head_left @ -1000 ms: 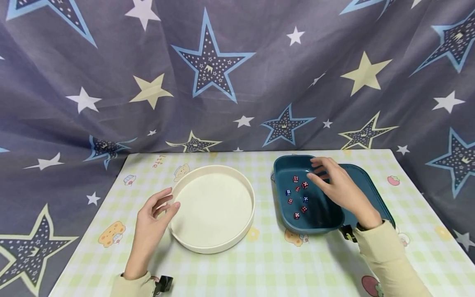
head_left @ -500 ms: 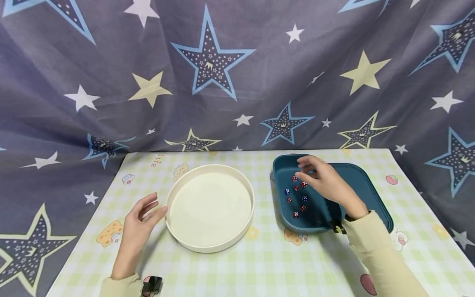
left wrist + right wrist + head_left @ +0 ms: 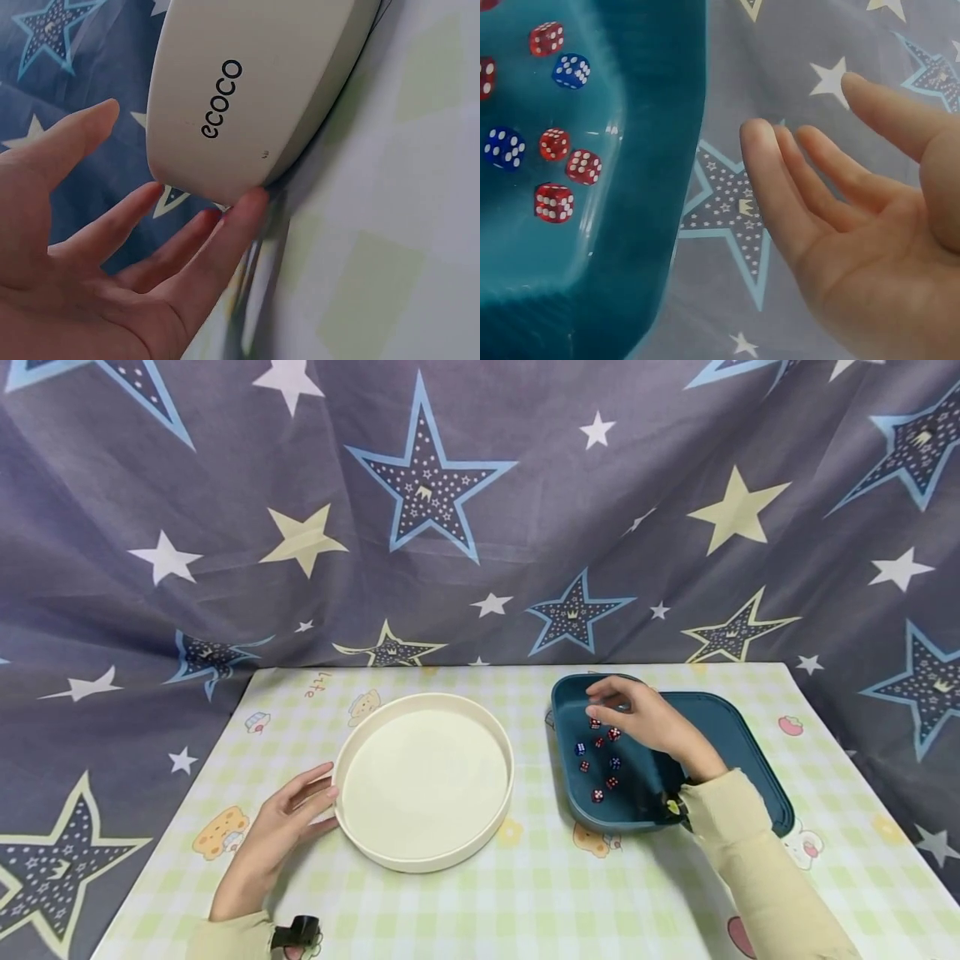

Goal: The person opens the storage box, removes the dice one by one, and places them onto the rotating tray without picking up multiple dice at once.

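Note:
A round cream tray [image 3: 423,852] marked "ecoco" [image 3: 222,99] on its side stands left of centre on the table. My left hand [image 3: 281,827] is at its left side; in the left wrist view its fingertips [image 3: 251,201] appear to touch the tray's wall near the base, thumb apart from it. On the right, a dark blue rectangular tray [image 3: 567,781] holds several small red dice [image 3: 597,795] and blue dice [image 3: 580,749]. Above this tray hovers my right hand [image 3: 656,718], fingers loosely bent and nothing between them. It hides part of the tray.
A second dark blue flat panel [image 3: 738,752] extends right of the dice tray, partly behind the right forearm. The table wears a green checked cloth [image 3: 510,902]. A grey curtain with stars [image 3: 480,602] hangs behind the table's far edge.
My left hand has moved left and lower, coming to the cream tray's outer side. My right hand has shifted left over the blue tray. The dice have stayed in place.

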